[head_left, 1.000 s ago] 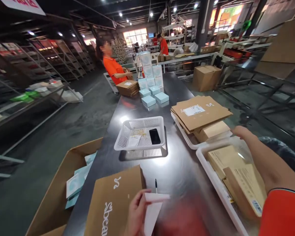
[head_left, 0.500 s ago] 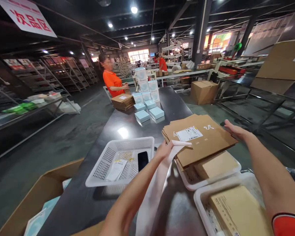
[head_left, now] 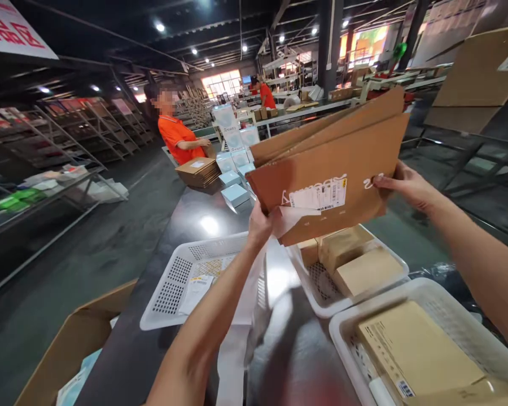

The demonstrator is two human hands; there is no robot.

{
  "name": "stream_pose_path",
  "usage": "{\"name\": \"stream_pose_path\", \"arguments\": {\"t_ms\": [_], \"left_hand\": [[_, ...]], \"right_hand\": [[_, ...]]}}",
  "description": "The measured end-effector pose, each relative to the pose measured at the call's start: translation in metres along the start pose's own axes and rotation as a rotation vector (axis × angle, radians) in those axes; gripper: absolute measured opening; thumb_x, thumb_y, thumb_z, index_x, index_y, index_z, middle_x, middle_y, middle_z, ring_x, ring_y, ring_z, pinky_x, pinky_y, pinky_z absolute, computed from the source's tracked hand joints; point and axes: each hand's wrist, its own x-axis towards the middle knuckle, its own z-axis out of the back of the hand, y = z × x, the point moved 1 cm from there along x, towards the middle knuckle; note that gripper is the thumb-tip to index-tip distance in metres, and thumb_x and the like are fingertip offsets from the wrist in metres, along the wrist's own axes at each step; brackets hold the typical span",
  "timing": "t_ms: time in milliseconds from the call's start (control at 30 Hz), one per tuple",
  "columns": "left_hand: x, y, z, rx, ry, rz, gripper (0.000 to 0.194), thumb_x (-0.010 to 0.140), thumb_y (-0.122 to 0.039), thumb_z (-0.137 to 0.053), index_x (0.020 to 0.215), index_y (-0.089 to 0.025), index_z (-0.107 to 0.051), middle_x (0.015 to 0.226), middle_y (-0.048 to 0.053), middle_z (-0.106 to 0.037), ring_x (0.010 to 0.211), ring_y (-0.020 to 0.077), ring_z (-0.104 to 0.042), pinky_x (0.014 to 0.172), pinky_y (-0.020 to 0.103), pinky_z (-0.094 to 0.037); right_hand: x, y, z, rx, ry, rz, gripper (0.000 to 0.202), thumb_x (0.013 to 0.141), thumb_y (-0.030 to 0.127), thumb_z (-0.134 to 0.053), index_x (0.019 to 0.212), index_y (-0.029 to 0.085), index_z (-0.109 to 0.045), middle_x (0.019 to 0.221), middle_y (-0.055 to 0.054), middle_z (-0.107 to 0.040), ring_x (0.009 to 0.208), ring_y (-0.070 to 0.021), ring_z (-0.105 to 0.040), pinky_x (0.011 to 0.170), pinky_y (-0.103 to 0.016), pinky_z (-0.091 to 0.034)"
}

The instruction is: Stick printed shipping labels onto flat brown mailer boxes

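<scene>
A stack of flat brown cardboard sheets (head_left: 322, 163) is raised and tilted above the table, its front face carrying a white shipping label (head_left: 322, 194). My left hand (head_left: 260, 223) is closed on the stack's lower left corner, together with a strip of white paper (head_left: 232, 352) that hangs down to the table. My right hand (head_left: 402, 186) grips the right edge, thumb on the front face. Beneath the stack, a white basket (head_left: 315, 304) holds several small brown boxes (head_left: 366, 270).
A perforated white basket (head_left: 152, 310) with label papers stands left on the dark table (head_left: 122, 344). Another basket (head_left: 342, 338) holds a tan box (head_left: 419, 349). Light blue boxes (head_left: 236, 194) and folded cartons (head_left: 198, 172) stand farther back, near a person in orange.
Both hands have lifted the cardboard stack and tipped it up, its face now towards me. The small boxes in the basket below show more. The view has shifted slightly to the right.
</scene>
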Motion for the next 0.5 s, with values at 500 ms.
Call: {"name": "stream_pose_path", "arguments": {"t_ms": [500], "left_hand": [[-0.041,0.004,-0.024,-0.338,0.172,0.464,0.053,0.063,-0.043,-0.08,0.105,-0.013,-0.067,0.098,0.009,-0.076,0.087,0.0235,-0.069,0.077,0.032,-0.056]], "right_hand": [[-0.03,-0.031,0.008,0.15,-0.083,-0.375,0.029,0.087,0.022,-0.063,0.115,0.016,-0.067,0.096,-0.009,-0.073,0.082,-0.0196,-0.065,0.08,-0.037,-0.051]]}}
